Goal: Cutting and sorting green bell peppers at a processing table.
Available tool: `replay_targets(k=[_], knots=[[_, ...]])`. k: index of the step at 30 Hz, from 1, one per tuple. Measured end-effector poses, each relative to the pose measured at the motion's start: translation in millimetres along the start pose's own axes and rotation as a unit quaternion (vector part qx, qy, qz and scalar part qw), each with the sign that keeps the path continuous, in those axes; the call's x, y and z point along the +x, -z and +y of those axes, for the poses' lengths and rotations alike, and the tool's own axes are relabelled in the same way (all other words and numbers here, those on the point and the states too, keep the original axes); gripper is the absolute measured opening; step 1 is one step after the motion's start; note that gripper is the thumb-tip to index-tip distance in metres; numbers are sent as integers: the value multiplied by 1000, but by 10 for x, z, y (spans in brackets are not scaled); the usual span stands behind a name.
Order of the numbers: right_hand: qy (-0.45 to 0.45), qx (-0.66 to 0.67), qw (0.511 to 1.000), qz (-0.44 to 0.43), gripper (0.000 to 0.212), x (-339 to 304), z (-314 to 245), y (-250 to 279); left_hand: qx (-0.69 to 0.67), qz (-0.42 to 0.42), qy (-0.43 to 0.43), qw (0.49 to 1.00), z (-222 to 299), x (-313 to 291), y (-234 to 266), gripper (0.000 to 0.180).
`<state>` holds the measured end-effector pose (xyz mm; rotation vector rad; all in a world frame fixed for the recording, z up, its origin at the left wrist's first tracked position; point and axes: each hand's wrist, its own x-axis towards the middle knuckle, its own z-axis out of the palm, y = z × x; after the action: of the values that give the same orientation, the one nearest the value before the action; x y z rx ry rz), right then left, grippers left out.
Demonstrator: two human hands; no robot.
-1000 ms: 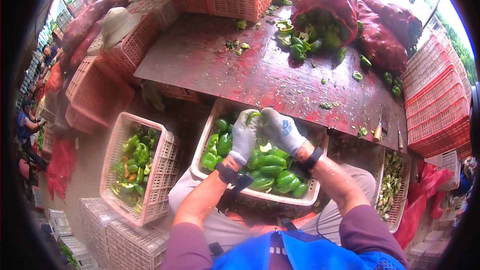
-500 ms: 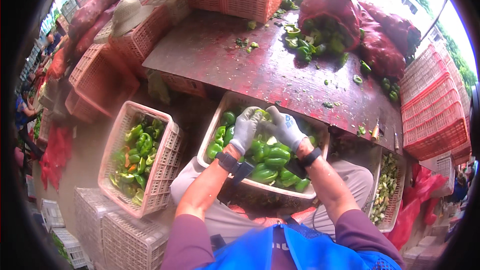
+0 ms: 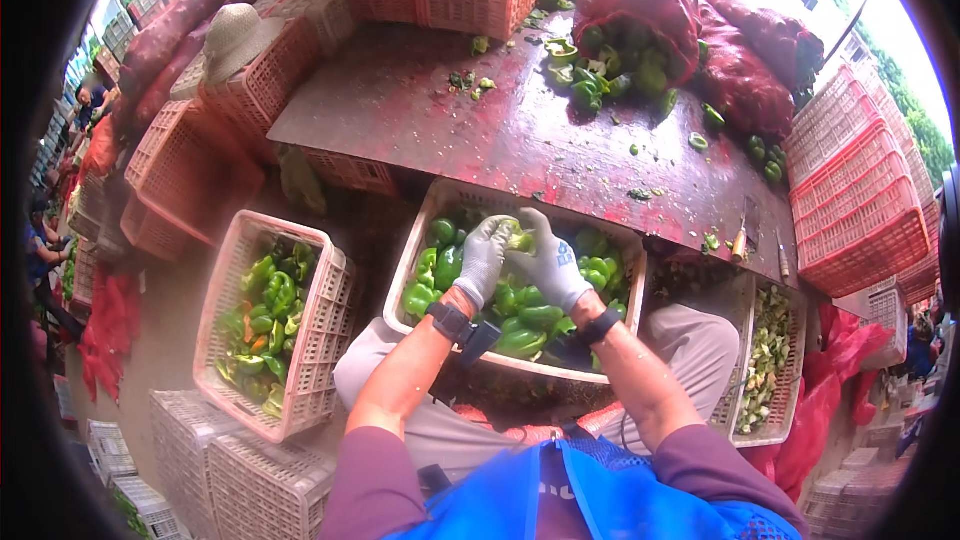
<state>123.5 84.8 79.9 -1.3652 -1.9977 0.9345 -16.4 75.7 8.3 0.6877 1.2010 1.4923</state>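
Observation:
Both my hands wear grey-white gloves and are over a pale crate (image 3: 408,270) of green bell peppers (image 3: 540,317) in front of my lap. My left hand (image 3: 484,258) is closed around a light green bell pepper (image 3: 519,238), partly hidden by its fingers. Close on the pepper's right side is my right hand (image 3: 556,268), its thumb and fingers spread in a C shape. Whether its fingertips touch the pepper is hard to tell.
Left of me stands a crate (image 3: 330,325) of peppers. Ahead is a stained table (image 3: 400,100) with peppers spilling from a red mesh sack (image 3: 640,5). A knife (image 3: 740,240) lies at its right edge. At right are a scrap crate (image 3: 797,380) and stacked red crates (image 3: 850,190).
The whole view has shifted slightly. My right hand's fingers have spread and opened away from the pepper, while my left hand keeps hold of it.

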Motion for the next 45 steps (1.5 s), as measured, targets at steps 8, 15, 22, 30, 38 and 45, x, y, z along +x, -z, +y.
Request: replay_targets(k=[8, 15, 22, 30, 38, 45], knots=[[41, -87, 994, 55, 36, 86, 103, -122, 245, 87, -141, 955, 104, -112, -323, 18], [-55, 13, 997, 58, 32, 261, 59, -380, 257, 136, -130, 948, -22, 122, -73, 17], [-85, 259, 962, 10, 26, 437, 524, -195, 211, 29, -90, 973, 107, 222, 3, 16], [-55, 258, 964, 26, 31, 289, 471, 1343, 492, 78, -248, 831, -96, 228, 131, 17], [-145, -476, 836, 233, 32, -1126, 1662, 3588, 729, -20, -316, 608, -384, 444, 160, 68], [-325, -562, 759, 47, 64, -1205, 3051, 4162, 780, -63, -151, 604, -841, 647, 380, 87]])
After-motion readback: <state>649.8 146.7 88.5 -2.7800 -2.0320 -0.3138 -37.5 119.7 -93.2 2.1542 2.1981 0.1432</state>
